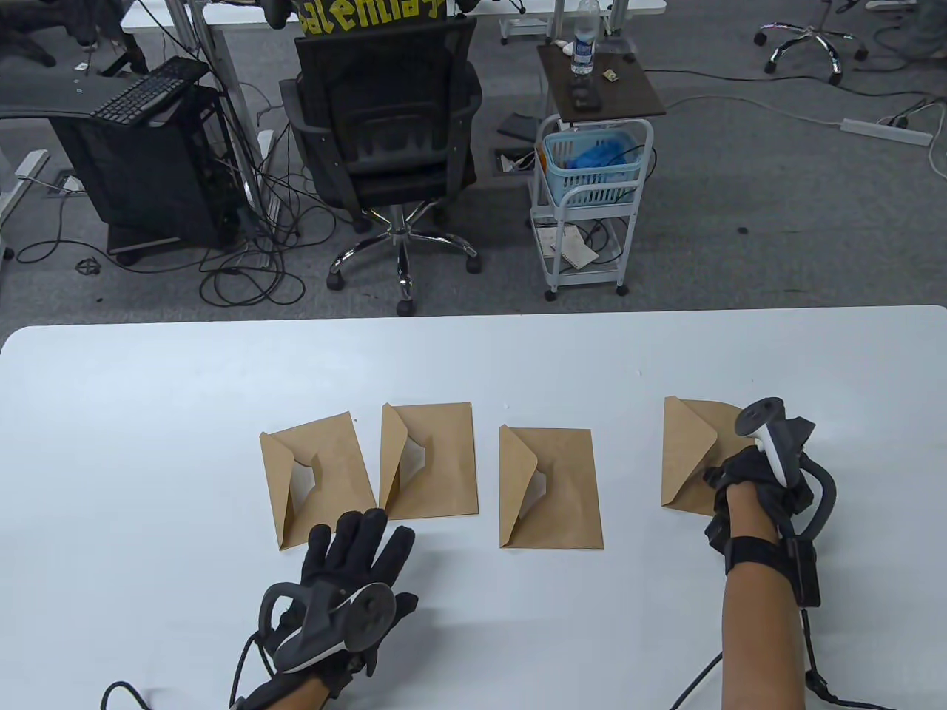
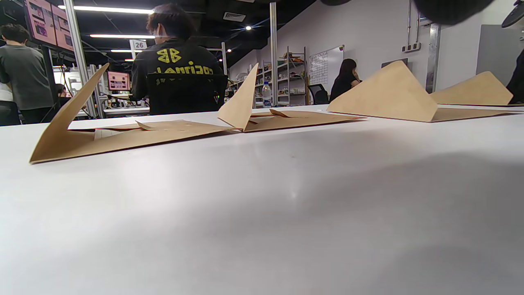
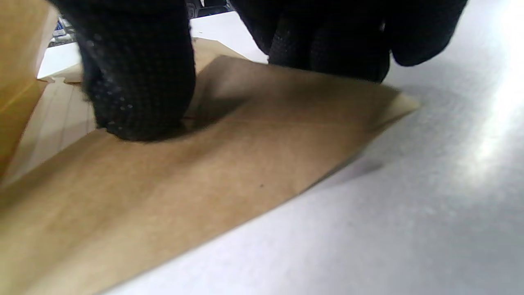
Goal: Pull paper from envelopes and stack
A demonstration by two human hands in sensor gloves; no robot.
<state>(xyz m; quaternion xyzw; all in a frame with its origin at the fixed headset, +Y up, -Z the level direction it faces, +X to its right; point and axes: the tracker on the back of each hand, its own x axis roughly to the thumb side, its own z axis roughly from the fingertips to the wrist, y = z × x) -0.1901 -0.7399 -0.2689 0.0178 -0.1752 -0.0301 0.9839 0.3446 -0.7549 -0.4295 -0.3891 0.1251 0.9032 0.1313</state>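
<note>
Several brown envelopes lie in a row on the white table (image 1: 148,444), flaps open, white paper showing in their mouths. The leftmost envelope (image 1: 318,481) (image 2: 123,137) lies just beyond my left hand (image 1: 359,547). That hand lies flat and empty on the table with fingers spread, fingertips at the envelope's near edge. My right hand (image 1: 729,473) is on the rightmost envelope (image 1: 692,451) (image 3: 245,164). Its thumb (image 3: 139,94) presses on top and the fingers (image 3: 327,49) curl at the far edge. The envelope's corner sits slightly off the table. Lined paper (image 3: 53,119) shows inside it.
Two more envelopes (image 1: 429,458) (image 1: 551,488) lie between the hands. Beyond the table's far edge stand an office chair (image 1: 385,126) and a white cart with a blue basket (image 1: 592,170). Cables trail from both wrists at the near edge.
</note>
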